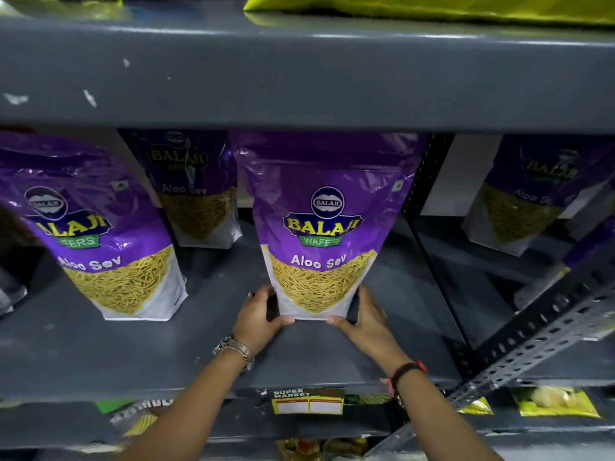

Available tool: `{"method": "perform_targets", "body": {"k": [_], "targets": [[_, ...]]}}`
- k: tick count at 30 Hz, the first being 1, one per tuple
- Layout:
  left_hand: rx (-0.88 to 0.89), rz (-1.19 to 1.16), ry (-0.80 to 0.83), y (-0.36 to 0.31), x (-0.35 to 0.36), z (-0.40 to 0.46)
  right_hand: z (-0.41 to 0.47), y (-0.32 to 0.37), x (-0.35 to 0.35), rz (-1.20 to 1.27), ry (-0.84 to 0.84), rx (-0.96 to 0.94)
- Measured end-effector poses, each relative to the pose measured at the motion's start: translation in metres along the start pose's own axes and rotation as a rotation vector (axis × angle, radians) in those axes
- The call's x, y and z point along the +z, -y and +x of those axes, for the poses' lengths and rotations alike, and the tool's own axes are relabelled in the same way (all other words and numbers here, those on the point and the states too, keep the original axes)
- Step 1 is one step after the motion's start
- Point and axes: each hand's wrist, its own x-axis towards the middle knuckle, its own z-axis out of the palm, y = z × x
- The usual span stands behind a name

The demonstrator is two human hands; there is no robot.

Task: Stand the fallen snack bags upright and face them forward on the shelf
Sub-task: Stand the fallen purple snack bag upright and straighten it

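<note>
1. The left hand [258, 316] and the right hand [364, 314] clasp the base of one purple Aloo Sev bag [324, 224] between them, each hand closed on a lower corner.
2. The left hand's fingers [263, 294] curl around the bag's lower left edge, and its thumb lies under the front bottom seam.
3. The right hand's fingers [366, 294] wrap the lower right edge toward the back; its thumb touches the bottom seam from the front.
4. The held bag rises straight up from the grip, upright, its printed front turned toward the camera. Its base meets the grey shelf [166, 344] just between the two thumbs.
5. The bag's top reaches close to the underside of the upper shelf board [299, 78], directly above the grip.
6. To the left of the grip, well apart from the left hand, a second Aloo Sev bag [100, 234] stands upright, facing front and leaning slightly.
7. Behind and to the upper left of the grip, a third bag [196, 191] stands deeper on the shelf, front showing.
8. To the right of the grip, past a perforated black upright [422, 174], another bag [529, 197] stands in the neighbouring bay.
9. A wristwatch [234, 351] sits on the left wrist and a dark band [407, 369] on the right wrist, both below the grip.
10. Below the grip, on the shelf's front edge, hangs a yellow price label [307, 402].
</note>
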Motion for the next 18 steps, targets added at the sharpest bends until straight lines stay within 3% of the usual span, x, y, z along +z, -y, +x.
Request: {"method": "perform_targets", "body": {"k": [8,18], "targets": [[0.007,0.056,-0.095,-0.017,0.043,-0.036,-0.032,-0.027,-0.035,-0.133,-0.031,-0.028],[-0.003,0.087,-0.080,-0.024,0.046,-0.052,-0.051,-0.029,-0.043,-0.077,-0.053,0.008]]}}
